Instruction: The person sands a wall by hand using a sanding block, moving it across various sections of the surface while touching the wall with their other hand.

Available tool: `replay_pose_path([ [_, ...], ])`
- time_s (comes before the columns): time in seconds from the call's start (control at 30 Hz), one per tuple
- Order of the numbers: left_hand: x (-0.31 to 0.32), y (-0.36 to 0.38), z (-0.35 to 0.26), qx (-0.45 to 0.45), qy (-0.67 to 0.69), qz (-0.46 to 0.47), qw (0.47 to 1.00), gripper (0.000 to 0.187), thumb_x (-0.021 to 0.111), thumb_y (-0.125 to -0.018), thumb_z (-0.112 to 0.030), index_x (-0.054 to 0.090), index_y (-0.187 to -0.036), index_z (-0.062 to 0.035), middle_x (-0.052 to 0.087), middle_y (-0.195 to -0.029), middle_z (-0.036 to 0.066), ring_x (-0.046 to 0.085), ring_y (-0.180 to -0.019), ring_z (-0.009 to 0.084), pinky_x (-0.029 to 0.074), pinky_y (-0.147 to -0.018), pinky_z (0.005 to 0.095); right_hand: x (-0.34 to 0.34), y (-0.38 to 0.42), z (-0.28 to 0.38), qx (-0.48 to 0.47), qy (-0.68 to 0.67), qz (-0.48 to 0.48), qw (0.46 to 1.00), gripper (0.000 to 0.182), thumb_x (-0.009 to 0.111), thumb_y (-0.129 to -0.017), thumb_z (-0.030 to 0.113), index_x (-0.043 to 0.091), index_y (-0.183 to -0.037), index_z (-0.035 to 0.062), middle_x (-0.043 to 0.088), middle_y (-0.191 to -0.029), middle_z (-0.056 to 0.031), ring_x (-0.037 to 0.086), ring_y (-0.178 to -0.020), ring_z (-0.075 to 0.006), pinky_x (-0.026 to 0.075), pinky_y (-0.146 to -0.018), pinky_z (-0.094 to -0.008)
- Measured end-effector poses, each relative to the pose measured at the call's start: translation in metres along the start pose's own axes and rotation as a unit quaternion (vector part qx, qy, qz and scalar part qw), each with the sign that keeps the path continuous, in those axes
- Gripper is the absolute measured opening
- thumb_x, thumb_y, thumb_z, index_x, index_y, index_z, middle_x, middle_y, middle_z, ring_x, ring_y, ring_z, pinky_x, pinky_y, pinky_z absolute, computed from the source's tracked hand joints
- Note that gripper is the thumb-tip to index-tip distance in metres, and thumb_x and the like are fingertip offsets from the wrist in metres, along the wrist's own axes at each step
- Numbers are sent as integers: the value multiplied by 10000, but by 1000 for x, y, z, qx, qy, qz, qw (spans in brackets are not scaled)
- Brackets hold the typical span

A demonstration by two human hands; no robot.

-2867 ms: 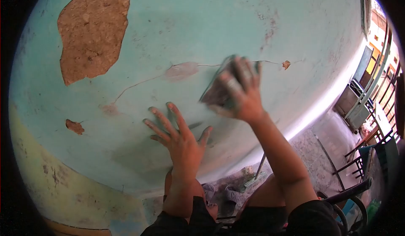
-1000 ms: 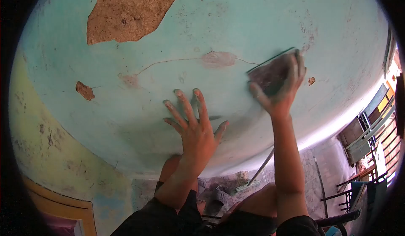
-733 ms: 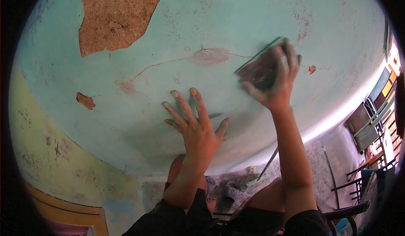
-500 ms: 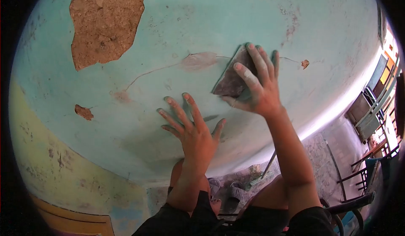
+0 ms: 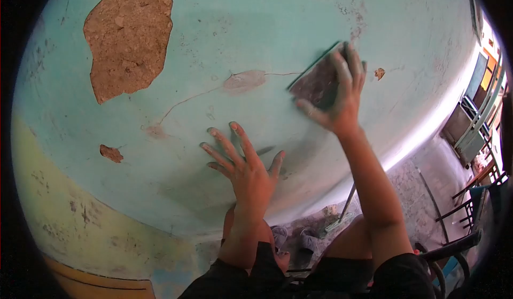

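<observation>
My left hand (image 5: 248, 168) rests on the pale green wall (image 5: 214, 48) with its dusty fingers spread and nothing held. To its upper right, my right hand (image 5: 344, 93) presses a dark, flat sheet (image 5: 319, 82) against the wall, its fingers and thumb along the sheet's edges. The sheet covers part of a thin crack that runs across the wall. A greyish smooth patch (image 5: 245, 81) lies on that crack between the two hands. Just right of the sheet is a small chipped spot (image 5: 379, 74).
Brown material shows in a large bare area (image 5: 128, 37) at the upper left, and in a smaller chip (image 5: 111, 153) below. Shoes (image 5: 308, 240) and a thin pole (image 5: 347, 203) are beneath the hands. Dark chair frames stand at right.
My right hand has moved up and to the right along the wall with the sheet. My left hand keeps nearly the same place. The view has shifted slightly.
</observation>
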State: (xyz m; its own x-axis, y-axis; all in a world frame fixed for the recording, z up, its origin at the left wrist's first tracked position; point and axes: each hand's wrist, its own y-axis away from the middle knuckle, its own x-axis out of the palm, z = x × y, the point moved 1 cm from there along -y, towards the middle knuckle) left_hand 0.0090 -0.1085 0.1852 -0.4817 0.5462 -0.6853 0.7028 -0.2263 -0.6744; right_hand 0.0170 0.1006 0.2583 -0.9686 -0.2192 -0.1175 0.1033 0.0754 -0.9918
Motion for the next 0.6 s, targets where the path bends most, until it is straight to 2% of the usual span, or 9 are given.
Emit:
replay_pose_path([
  [0.03, 2, 0, 0, -4, -6, -3, 1000, 1112, 683, -799, -567, 47, -1546, -45, -40, -1536, 366, 1, -1337, 686, 242, -906, 820, 3, 6, 4, 11, 3, -10, 1000, 997, 864, -581, 503, 434, -1426, 195, 324, -1505, -215, 281, -1409, -399, 132, -1120, -656],
  [0.1, 7, -1, -1, 5, -12, -6, 1000, 1103, 677, -806, -566, 49, -1546, -44, -40, -1536, 367, -2, -1338, 684, 245, -906, 819, 12, 19, 18, -60, 1, 56, 997, 963, 855, -587, 520, 472, -1407, 193, 335, -1500, -216, 265, -1420, -394, 104, -1127, -656],
  [0.17, 12, 0, 2, -9, -21, -3, 1000, 1152, 579, -794, -727, 4, -1550, -75, -112, -1556, 309, -72, -1364, 640, 214, -933, 824, 11, 15, 11, -160, 12, 99, 982, 945, 857, -580, 509, 494, -1391, 186, 344, -1496, -215, 273, -1418, -389, 109, -1123, -658],
  [0.23, 6, 1, 4, -2, -23, 7, 1000, 1152, 582, -794, -724, 2, -1550, -75, -111, -1556, 311, -71, -1364, 641, 216, -932, 823, 3, 7, -7, -49, 27, 38, 998, 961, 856, -579, 503, 477, -1401, 182, 344, -1497, -212, 285, -1413, -388, 129, -1117, -658],
  [0.27, 5, 1, 4, 0, -16, 16, 1000, 1152, 584, -794, -721, 1, -1550, -75, -110, -1555, 313, -71, -1363, 642, 218, -932, 823, -1, -2, -12, 5, 10, -27, 1000, 979, 854, -586, 509, 455, -1416, 175, 343, -1496, -214, 291, -1411, -389, 145, -1111, -656],
  [0.37, 6, 1, 3, -9, -10, 19, 1000, 1150, 590, -794, -714, 8, -1550, -73, -106, -1555, 316, -68, -1363, 643, 222, -927, 824, 2, 10, 1, -24, 30, 22, 999, 986, 855, -582, 516, 443, -1423, 207, 330, -1509, -207, 282, -1417, -384, 136, -1118, -660],
  [0.43, 8, 1, -2, -12, -6, 16, 1000, 1141, 588, -797, -712, 18, -1550, -71, -103, -1555, 316, -67, -1362, 644, 227, -926, 823, 11, 21, 15, -104, 5, 98, 990, 914, 841, -604, 525, 466, -1402, 284, 300, -1538, -184, 286, -1415, -389, 97, -1132, -669],
  [0.5, 7, 1, 2, -14, -18, 15, 1000, 1133, 586, -801, -710, 27, -1550, -69, -100, -1555, 317, -66, -1361, 646, 232, -925, 821, 8, 13, 14, -111, 7, 117, 987, 915, 850, -607, 496, 469, -1404, 257, 305, -1530, -197, 298, -1407, -396, 111, -1135, -656],
  [0.6, -1, 1, 3, -5, -1, 6, 1000, 1117, 611, -809, -674, 34, -1550, -67, -97, -1554, 319, -59, -1357, 653, 244, -931, 811, 8, -1, 1, 24, -12, -35, 999, 964, 862, -588, 486, 458, -1418, 209, 306, -1515, -229, 274, -1418, -395, 115, -1132, -654],
])
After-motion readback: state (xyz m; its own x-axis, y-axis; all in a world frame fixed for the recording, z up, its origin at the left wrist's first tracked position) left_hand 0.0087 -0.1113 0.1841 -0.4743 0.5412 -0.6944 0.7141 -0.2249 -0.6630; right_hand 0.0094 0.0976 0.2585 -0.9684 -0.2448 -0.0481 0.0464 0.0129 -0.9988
